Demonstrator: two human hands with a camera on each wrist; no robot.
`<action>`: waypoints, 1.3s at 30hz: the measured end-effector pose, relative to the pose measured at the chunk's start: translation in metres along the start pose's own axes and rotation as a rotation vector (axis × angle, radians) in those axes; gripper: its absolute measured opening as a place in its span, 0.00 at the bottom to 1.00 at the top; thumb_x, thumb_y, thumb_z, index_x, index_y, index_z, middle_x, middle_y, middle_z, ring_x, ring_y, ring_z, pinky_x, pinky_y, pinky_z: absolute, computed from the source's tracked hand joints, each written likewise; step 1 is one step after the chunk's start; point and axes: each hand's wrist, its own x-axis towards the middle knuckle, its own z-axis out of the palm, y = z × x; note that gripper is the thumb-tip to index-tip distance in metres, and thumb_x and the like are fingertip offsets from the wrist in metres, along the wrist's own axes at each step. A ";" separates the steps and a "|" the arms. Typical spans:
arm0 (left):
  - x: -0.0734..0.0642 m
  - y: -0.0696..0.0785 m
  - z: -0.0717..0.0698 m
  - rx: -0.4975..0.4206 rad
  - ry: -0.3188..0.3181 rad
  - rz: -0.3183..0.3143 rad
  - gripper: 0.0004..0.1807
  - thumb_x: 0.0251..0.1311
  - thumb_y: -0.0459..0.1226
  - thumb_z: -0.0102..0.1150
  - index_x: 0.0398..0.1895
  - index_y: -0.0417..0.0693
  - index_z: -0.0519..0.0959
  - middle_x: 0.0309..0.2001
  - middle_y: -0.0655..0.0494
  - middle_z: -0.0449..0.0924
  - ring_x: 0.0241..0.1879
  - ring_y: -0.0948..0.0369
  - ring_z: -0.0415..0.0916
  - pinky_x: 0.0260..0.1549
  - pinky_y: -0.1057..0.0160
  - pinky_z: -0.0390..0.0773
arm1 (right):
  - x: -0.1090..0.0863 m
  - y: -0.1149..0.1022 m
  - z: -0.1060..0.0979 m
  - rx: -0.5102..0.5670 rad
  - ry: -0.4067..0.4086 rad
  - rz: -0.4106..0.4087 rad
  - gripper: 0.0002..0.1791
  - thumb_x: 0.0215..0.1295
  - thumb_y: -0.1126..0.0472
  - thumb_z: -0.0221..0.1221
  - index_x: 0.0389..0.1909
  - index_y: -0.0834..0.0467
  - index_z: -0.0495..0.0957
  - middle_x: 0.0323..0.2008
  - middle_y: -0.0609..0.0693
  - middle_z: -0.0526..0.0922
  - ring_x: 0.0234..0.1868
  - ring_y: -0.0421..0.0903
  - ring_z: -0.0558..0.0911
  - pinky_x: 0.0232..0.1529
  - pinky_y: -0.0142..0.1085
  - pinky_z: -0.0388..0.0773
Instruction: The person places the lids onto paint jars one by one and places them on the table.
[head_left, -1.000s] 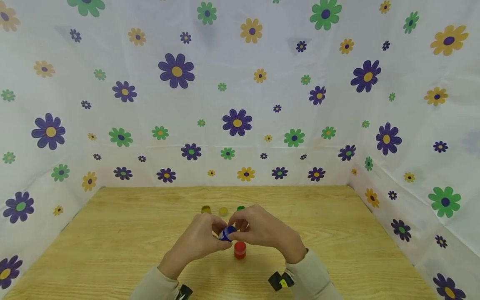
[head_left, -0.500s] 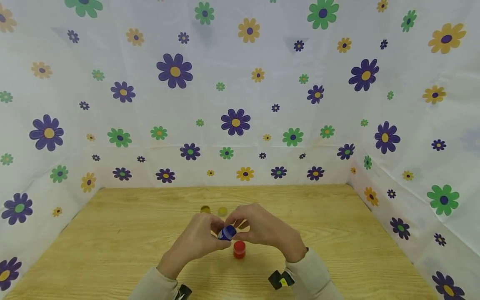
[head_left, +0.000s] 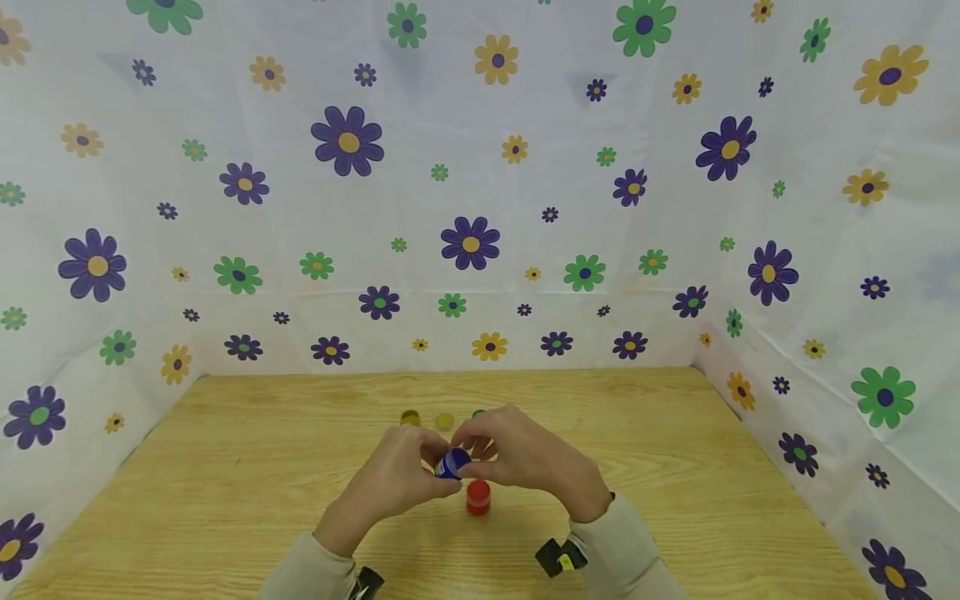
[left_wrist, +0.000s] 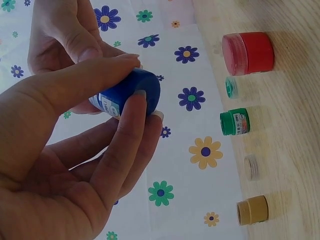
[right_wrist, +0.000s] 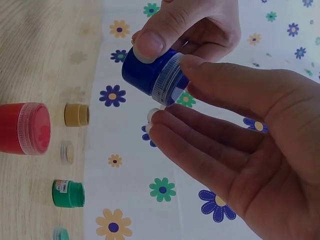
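A small blue paint jar (head_left: 452,463) is held up over the table between both hands, tilted. My left hand (head_left: 393,475) grips its blue body with thumb and fingers, as the left wrist view shows. At the other end, my right hand (head_left: 525,454) has its thumb on the clear ribbed lid (right_wrist: 167,80) and its fingertips at the lid's lower edge. The lid sits on the jar's mouth. Just below the hands, a red paint jar (head_left: 478,498) stands upright on the table with its clear lid on.
Farther back on the wooden table (head_left: 225,483) stand an uncovered ochre jar (left_wrist: 252,210) and an uncovered green jar (left_wrist: 235,121). A clear lid (left_wrist: 252,167) and a green-stained lid (left_wrist: 231,88) lie beside them. Flower-print cloth (head_left: 480,167) walls the table's back and sides.
The right fingers have shifted slightly around the lid, and the blue jar has turned a little. Both hands stay in about the same place. The green jar was briefly hidden behind the right hand.
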 end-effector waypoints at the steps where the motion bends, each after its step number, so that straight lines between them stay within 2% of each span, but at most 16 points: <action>1: 0.000 0.000 0.000 -0.001 -0.001 -0.003 0.10 0.50 0.35 0.79 0.36 0.45 0.89 0.30 0.59 0.88 0.31 0.64 0.84 0.30 0.68 0.80 | 0.000 0.000 0.000 -0.004 0.002 -0.004 0.13 0.65 0.65 0.69 0.50 0.59 0.85 0.46 0.51 0.89 0.42 0.40 0.87 0.47 0.28 0.84; 6: 0.000 0.000 -0.001 0.013 0.000 -0.011 0.12 0.49 0.36 0.80 0.37 0.46 0.89 0.30 0.59 0.89 0.32 0.65 0.83 0.31 0.68 0.81 | 0.000 -0.001 0.000 -0.011 0.006 -0.017 0.15 0.63 0.67 0.70 0.51 0.59 0.84 0.48 0.52 0.88 0.47 0.45 0.87 0.49 0.29 0.84; 10: 0.000 -0.001 -0.002 0.018 0.005 -0.007 0.12 0.49 0.36 0.80 0.37 0.46 0.89 0.30 0.59 0.89 0.32 0.67 0.83 0.31 0.68 0.81 | 0.000 -0.002 0.000 0.004 0.004 -0.019 0.15 0.62 0.69 0.70 0.50 0.59 0.85 0.49 0.53 0.88 0.48 0.46 0.87 0.50 0.31 0.84; 21: 0.000 0.000 0.000 0.014 0.008 0.003 0.10 0.49 0.35 0.79 0.35 0.46 0.88 0.29 0.60 0.88 0.31 0.67 0.82 0.30 0.68 0.80 | 0.001 0.000 0.002 0.015 0.003 -0.005 0.11 0.65 0.65 0.69 0.47 0.59 0.86 0.43 0.52 0.89 0.37 0.36 0.86 0.42 0.23 0.82; 28: -0.001 -0.001 0.001 0.026 0.006 0.009 0.08 0.51 0.35 0.78 0.35 0.49 0.89 0.29 0.62 0.88 0.31 0.67 0.82 0.30 0.68 0.80 | 0.001 0.000 0.002 -0.003 0.000 0.026 0.09 0.66 0.63 0.69 0.46 0.59 0.86 0.42 0.51 0.90 0.36 0.34 0.85 0.41 0.22 0.81; 33: 0.000 -0.002 0.001 0.023 0.007 0.016 0.09 0.51 0.35 0.78 0.35 0.48 0.89 0.29 0.61 0.88 0.30 0.68 0.82 0.30 0.68 0.80 | 0.001 -0.001 0.003 -0.006 0.004 0.029 0.10 0.66 0.63 0.69 0.47 0.59 0.86 0.43 0.51 0.90 0.38 0.37 0.86 0.41 0.23 0.82; 39: 0.000 -0.002 -0.001 0.017 0.008 -0.006 0.11 0.50 0.35 0.79 0.37 0.46 0.89 0.30 0.59 0.88 0.31 0.65 0.83 0.30 0.68 0.80 | 0.000 -0.002 0.002 0.000 0.012 0.028 0.15 0.65 0.64 0.69 0.52 0.59 0.84 0.49 0.53 0.87 0.47 0.47 0.87 0.47 0.29 0.84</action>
